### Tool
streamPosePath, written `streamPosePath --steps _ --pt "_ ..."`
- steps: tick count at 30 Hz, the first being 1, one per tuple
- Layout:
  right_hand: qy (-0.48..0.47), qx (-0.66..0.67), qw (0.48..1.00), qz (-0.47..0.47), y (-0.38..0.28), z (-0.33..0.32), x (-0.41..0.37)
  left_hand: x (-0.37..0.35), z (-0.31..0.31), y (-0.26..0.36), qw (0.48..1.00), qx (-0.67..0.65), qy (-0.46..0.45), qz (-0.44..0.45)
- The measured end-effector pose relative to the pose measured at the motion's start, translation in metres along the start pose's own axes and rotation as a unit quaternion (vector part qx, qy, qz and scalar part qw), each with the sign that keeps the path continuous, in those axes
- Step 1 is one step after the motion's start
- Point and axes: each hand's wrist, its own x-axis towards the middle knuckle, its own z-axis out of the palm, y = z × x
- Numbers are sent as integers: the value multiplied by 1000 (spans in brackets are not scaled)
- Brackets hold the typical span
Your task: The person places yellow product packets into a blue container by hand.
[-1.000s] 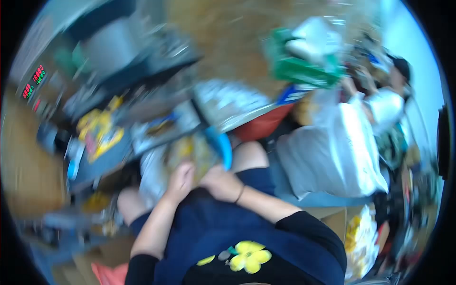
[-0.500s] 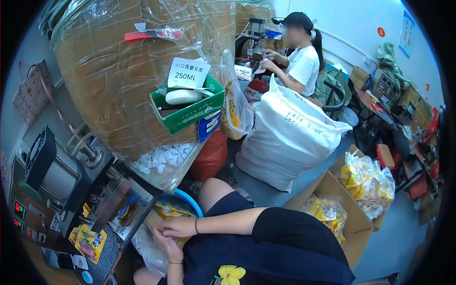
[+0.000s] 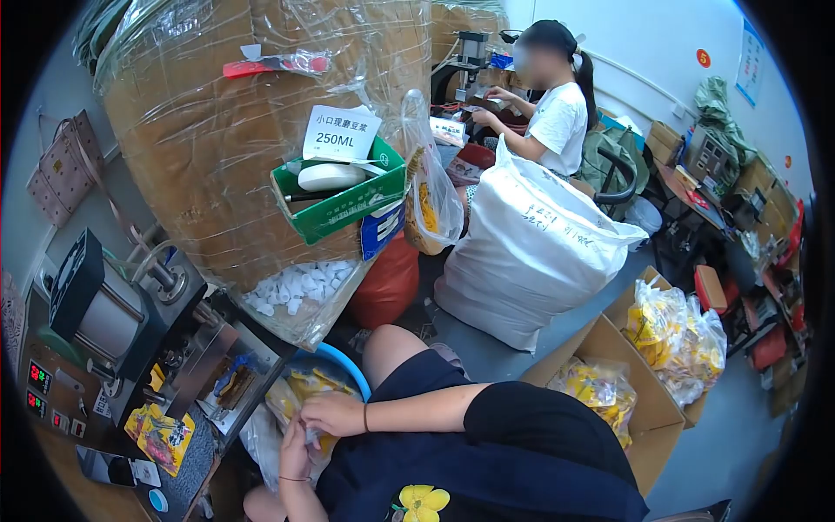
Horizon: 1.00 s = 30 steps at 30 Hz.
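Observation:
My right hand (image 3: 336,414) reaches in from the right over a blue tub (image 3: 355,372), fingers bent. Just below and left of it, my left hand (image 3: 297,454) is closed, its fingertips meeting those of the right. A small pale piece shows between the hands, too small to name. Under and beside them lie yellow printed pouches (image 3: 315,383) in the tub and a clear plastic bag (image 3: 261,444).
A press machine (image 3: 109,317) stands at left, with a yellow pouch (image 3: 163,438) on its bench. White spouts (image 3: 296,285) lie beside a wrapped carton (image 3: 191,130). Behind are a white sack (image 3: 539,252) and a seated co-worker (image 3: 557,122). Open cartons (image 3: 652,426) hold bagged pouches at right.
My left hand has turned from a loosely open palm to closed fingers and shifted slightly left. My right hand has moved a little up and right. The co-worker's hands have shifted slightly.

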Motion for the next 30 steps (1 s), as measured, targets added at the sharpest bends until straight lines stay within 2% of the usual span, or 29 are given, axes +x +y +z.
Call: streamPosePath --steps 3,4,6,9,12,15,16,18,21,24,27,30 --pt "-86 -59 989 -108 -15 -14 -3 -4 -12 6 991 -101 -88 7" --pt "-61 -59 987 -134 -11 -9 -5 -5 -11 6 989 -115 -97 5" --pt "-8 -58 981 -185 -8 -1 -5 -8 -7 2 993 -93 -65 23" --pt "26 -120 969 -213 -9 -15 -3 -8 1 0 999 -30 -9 23" --pt "-58 -15 998 -14 -6 -9 -2 -16 18 2 996 56 45 57" --pt "-208 -76 972 84 1 -10 8 -12 13 -14 981 147 53 113" --pt "-182 -67 979 63 7 -4 6 -11 11 -19 974 178 48 129" --pt "-130 -51 990 21 9 5 0 -11 10 -25 979 152 27 131" --pt "-93 -107 989 -38 3 2 -5 -10 5 -31 971 173 4 167" --pt "38 -55 980 -187 -19 -11 -2 -10 14 -19 963 174 -1 206" --pt "-138 -38 990 -11 -24 -21 -2 -16 13 -20 961 205 13 186" --pt "-289 -83 948 102 -4 -17 4 -20 14 -15 957 262 15 121"
